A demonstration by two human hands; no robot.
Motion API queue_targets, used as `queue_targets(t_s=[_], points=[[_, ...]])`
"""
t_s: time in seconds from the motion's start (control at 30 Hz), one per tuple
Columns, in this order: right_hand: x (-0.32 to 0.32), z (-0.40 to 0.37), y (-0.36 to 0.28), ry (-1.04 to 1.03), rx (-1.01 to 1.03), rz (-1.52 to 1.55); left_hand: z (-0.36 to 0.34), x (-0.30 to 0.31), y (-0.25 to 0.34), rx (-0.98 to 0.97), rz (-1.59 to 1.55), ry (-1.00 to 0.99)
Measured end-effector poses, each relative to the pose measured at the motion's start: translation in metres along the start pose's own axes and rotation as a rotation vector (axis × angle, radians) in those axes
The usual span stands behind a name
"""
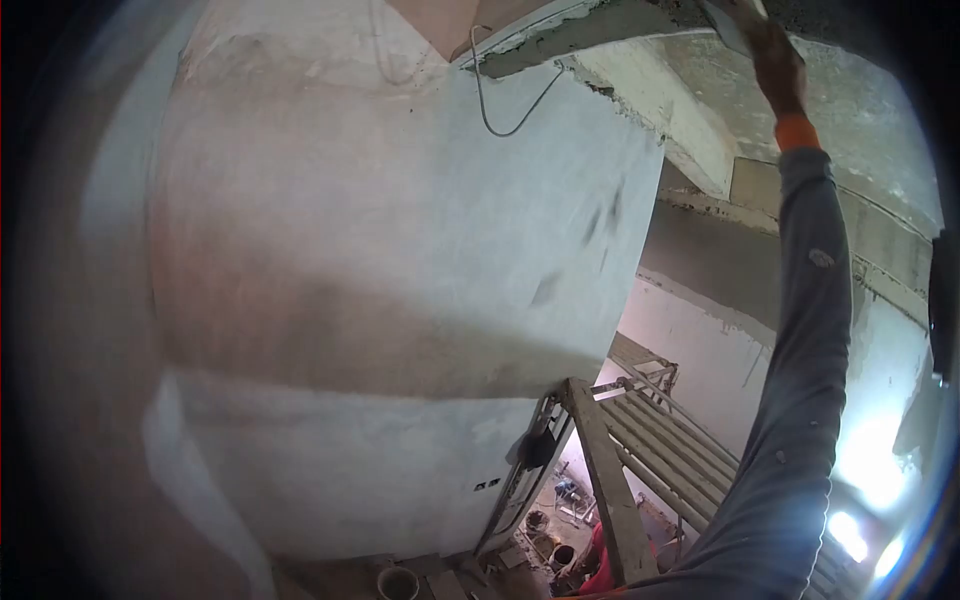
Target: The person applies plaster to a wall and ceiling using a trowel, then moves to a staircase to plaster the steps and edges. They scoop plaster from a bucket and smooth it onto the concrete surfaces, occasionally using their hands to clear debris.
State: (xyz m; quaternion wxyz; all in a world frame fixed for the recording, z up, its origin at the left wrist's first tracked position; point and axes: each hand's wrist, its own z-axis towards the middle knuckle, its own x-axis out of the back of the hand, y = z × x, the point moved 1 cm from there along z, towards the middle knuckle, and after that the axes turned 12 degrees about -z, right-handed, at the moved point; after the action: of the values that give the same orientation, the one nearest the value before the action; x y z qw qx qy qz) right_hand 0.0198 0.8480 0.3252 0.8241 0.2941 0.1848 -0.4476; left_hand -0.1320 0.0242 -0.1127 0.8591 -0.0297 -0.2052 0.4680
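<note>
My right arm, in a grey sleeve with an orange cuff, reaches up along the right side of the view. At the top, my right hand (778,68) is closed around a plastering trowel (732,24), whose flat blade is against or very near the underside of a beam. Grey wet-looking plaster (610,32) covers part of that beam, with a ragged edge. The trowel's handle is mostly covered by my fingers. My left hand is outside the view.
A pale plastered wall (400,230) fills the middle, with a bent cable (482,100) hanging from its top. Below right are a wooden plank (608,480) and slatted scaffold boards (670,450). A bucket (398,583) and a person in red (598,562) are far below.
</note>
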Motion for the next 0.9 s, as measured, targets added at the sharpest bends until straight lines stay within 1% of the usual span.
queue_targets(t_s=[0.03,0.1,0.13,0.2,0.23,0.27,0.3,0.33,0.37,0.4,0.43,0.47,0.5,0.53,0.6,0.63,0.67,0.77,0.8,0.87,0.9], points=[[-0.011,-0.005,0.023,0.089,0.183,-0.241,-0.001,0.000,-0.002,0.016,-0.201,-0.072],[-0.005,-0.001,0.010,0.145,0.215,0.007,0.000,0.001,-0.010,0.040,-0.600,-0.210],[0.001,0.003,-0.006,0.174,0.229,0.135,0.000,0.002,-0.011,0.040,-0.594,-0.224],[0.003,0.013,-0.059,0.073,0.024,0.117,0.001,0.006,-0.012,0.043,-0.580,-0.249],[-0.002,0.013,-0.075,0.026,-0.078,0.109,0.001,0.008,-0.008,0.020,-0.395,-0.160],[-0.021,0.012,-0.078,-0.053,-0.184,0.284,0.002,0.010,0.000,-0.005,-0.210,-0.071],[-0.054,0.012,-0.078,-0.138,-0.286,0.461,0.000,0.010,0.004,-0.037,-0.024,0.014],[-0.058,0.012,-0.085,-0.226,-0.388,0.631,-0.001,0.005,0.002,-0.057,-0.035,0.073],[-0.055,0.008,-0.080,-0.181,-0.307,0.449,-0.001,-0.004,0.000,-0.077,-0.048,0.134],[-0.020,0.006,-0.085,-0.138,-0.221,0.264,0.000,-0.009,-0.001,-0.099,-0.066,0.196],[0.000,0.008,-0.085,-0.084,-0.138,0.079,0.001,-0.009,-0.002,-0.076,-0.239,0.069],[-0.006,0.007,-0.068,0.007,-0.038,0.067,0.001,-0.008,-0.005,-0.048,-0.406,-0.057],[-0.023,0.002,-0.035,0.097,0.067,0.058,-0.001,-0.007,-0.006,-0.021,-0.573,-0.189],[-0.032,0.000,-0.018,0.187,0.170,0.046,-0.002,-0.005,-0.004,-0.040,-0.393,-0.102],[-0.019,0.001,-0.029,0.015,-0.061,0.276,-0.001,-0.001,0.006,-0.089,-0.028,0.070],[-0.014,0.002,-0.034,-0.072,-0.177,0.390,0.000,0.001,0.009,-0.078,-0.020,0.038],[-0.033,0.005,-0.033,0.118,0.195,0.078,0.001,0.004,0.010,-0.073,-0.011,0.002],[-0.069,0.006,-0.093,-0.162,-0.341,0.420,0.002,0.007,0.013,-0.065,-0.009,-0.079],[-0.060,0.011,-0.114,-0.188,-0.325,0.370,0.002,0.008,0.011,-0.065,-0.010,-0.101],[-0.033,0.013,-0.144,-0.244,-0.292,0.264,0.001,0.007,-0.002,-0.043,-0.361,-0.238],[-0.030,0.010,-0.144,-0.190,-0.253,0.246,-0.001,0.005,-0.005,-0.032,-0.543,-0.308]])
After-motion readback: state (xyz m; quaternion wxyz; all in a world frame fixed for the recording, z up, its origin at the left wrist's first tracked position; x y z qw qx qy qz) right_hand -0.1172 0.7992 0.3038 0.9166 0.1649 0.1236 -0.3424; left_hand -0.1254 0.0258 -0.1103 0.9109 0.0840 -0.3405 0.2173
